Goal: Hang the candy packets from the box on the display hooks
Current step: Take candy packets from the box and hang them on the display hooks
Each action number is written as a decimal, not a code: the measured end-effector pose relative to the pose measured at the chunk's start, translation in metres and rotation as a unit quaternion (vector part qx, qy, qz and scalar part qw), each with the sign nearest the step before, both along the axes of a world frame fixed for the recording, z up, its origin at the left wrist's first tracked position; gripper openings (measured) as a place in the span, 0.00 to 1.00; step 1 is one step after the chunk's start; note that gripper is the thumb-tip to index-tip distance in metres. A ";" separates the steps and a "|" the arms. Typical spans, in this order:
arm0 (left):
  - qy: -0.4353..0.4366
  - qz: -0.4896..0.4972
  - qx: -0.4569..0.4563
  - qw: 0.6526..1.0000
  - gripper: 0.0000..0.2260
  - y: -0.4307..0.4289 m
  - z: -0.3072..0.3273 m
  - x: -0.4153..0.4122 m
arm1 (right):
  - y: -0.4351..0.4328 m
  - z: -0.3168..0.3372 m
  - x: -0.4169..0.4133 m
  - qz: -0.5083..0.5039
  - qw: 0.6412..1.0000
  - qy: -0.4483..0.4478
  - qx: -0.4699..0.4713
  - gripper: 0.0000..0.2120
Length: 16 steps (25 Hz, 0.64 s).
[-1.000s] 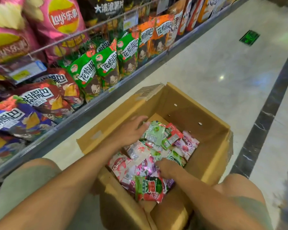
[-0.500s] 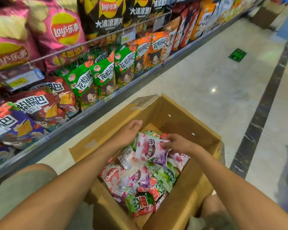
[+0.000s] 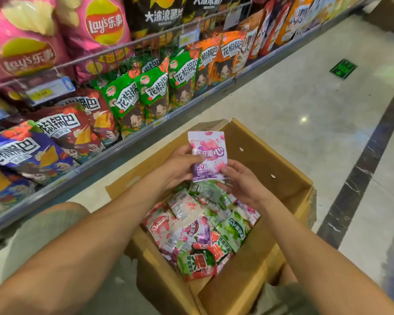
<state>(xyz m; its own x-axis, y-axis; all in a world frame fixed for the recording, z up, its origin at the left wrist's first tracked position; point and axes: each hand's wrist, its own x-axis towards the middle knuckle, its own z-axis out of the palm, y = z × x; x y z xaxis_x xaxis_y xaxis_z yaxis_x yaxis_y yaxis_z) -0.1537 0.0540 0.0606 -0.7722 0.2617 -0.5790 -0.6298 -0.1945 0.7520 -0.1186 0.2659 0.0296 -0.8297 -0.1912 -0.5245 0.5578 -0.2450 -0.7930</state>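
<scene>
I see 1 purple candy packet [image 3: 208, 155], upright, just above 1 open cardboard box [image 3: 282, 169]. L hand [image 3: 180, 164] pinches its left edge, R hand [image 3: 243, 185] pinches the bottom-right corner. Box holds a loose heap of packets [image 3: 198, 233], pink/green/purple, too jumbled to count.
</scene>
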 end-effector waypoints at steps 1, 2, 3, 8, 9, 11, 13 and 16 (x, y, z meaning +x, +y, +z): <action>0.004 0.008 -0.017 1.000 0.18 0.000 -0.002 -0.002 | -0.001 -0.009 0.003 0.005 1.000 -0.010 0.001 0.19; 0.010 0.014 -0.031 0.999 0.19 0.000 -0.003 -0.002 | -0.003 -0.020 0.008 0.021 0.999 -0.030 0.020 0.21; 0.020 0.023 -0.045 0.999 0.19 -0.001 -0.003 -0.003 | -0.007 -0.034 0.016 0.063 0.994 -0.054 0.076 0.21; 0.042 0.034 -0.073 0.996 0.18 -0.002 0.000 -0.007 | -0.040 -0.105 0.070 0.556 0.681 -0.044 0.475 0.07; 0.043 0.032 -0.076 0.996 0.17 -0.003 0.000 -0.009 | -0.046 -0.116 0.079 0.589 0.628 -0.044 0.507 0.10; 0.043 0.031 -0.082 0.995 0.15 -0.005 -0.001 -0.010 | -0.055 -0.124 0.092 0.605 0.564 -0.030 0.561 0.10; 0.051 0.033 -0.095 0.994 0.14 -0.008 -0.003 -0.012 | -0.059 -0.131 0.097 0.594 0.536 -0.012 0.599 0.12; 0.065 0.043 -0.100 0.992 0.13 -0.010 -0.005 -0.014 | -0.057 -0.136 0.097 0.583 0.551 0.001 0.597 0.08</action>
